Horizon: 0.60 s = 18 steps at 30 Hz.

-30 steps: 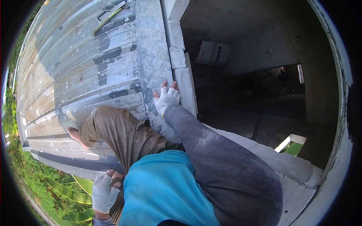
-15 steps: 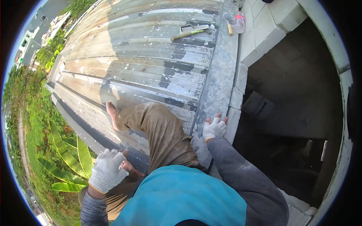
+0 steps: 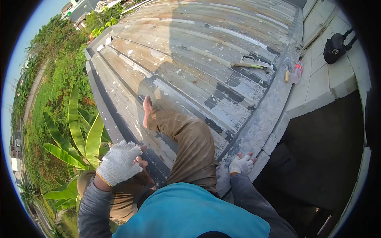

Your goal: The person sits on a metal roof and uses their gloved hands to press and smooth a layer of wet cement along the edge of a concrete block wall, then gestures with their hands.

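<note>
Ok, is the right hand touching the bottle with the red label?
Apart. The head view shows a long bare stretch of the grey strip between the right hand and the bottle.

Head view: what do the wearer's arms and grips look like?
Left grip and right grip: white knit gloves, the right one cut short, leaving fingertips bare; yellowish edging shows at the left cuff. Left sleeve and right sleeve: long, dark grey. No cables or markings visible.
</note>
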Each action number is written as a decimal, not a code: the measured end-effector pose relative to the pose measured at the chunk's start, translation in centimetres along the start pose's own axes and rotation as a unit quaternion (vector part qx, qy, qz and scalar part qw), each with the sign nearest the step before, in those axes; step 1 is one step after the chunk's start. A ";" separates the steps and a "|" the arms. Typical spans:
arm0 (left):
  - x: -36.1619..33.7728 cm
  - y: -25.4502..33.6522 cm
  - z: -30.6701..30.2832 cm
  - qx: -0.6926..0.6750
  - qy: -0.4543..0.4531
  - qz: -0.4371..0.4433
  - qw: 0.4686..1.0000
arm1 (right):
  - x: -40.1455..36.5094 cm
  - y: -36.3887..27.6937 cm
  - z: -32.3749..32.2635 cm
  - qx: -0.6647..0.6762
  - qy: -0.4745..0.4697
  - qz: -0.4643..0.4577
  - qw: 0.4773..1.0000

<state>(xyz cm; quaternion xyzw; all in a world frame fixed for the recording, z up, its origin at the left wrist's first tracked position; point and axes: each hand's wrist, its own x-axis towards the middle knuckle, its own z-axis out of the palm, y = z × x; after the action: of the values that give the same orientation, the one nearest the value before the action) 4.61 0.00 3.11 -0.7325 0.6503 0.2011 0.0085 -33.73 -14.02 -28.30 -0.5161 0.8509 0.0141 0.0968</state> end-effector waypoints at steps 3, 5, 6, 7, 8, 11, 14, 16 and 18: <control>-0.1 0.8 -1.0 0.005 -0.010 0.013 1.000 | -0.1 -0.1 -0.5 -0.003 -0.001 0.005 1.000; 0.0 1.0 -0.9 0.014 0.010 0.037 0.999 | 0.1 0.1 -0.9 -0.007 -0.017 0.022 1.000; 0.2 1.2 -1.1 0.009 0.014 0.045 0.999 | 0.3 0.4 0.4 -0.010 0.004 0.019 1.000; 0.4 1.5 -1.3 0.007 0.018 0.051 0.999 | 0.6 0.8 1.5 -0.013 0.025 0.016 0.999; 0.5 1.5 -1.2 0.001 0.025 0.061 0.998 | 0.8 1.0 2.0 -0.014 0.037 0.021 0.999; 0.3 1.6 -1.4 0.029 0.090 0.099 0.991 | 0.9 1.3 3.1 -0.002 0.070 0.008 0.998; 0.0 1.4 -1.2 0.024 0.071 0.076 0.994 | 1.3 1.5 3.5 -0.010 0.060 0.014 0.998; -0.2 0.8 -0.5 0.028 0.073 0.068 0.995 | 1.7 1.8 3.9 -0.010 0.063 0.012 0.998; -0.3 0.5 -0.6 0.037 0.071 0.055 0.995 | 1.3 1.8 4.5 -0.008 0.058 0.007 0.998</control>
<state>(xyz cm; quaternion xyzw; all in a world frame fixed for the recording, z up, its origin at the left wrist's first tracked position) 4.25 0.04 3.83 -0.7070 0.6958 0.1248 -0.0219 -35.26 -13.78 -33.12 -0.5108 0.8586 -0.0078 0.0432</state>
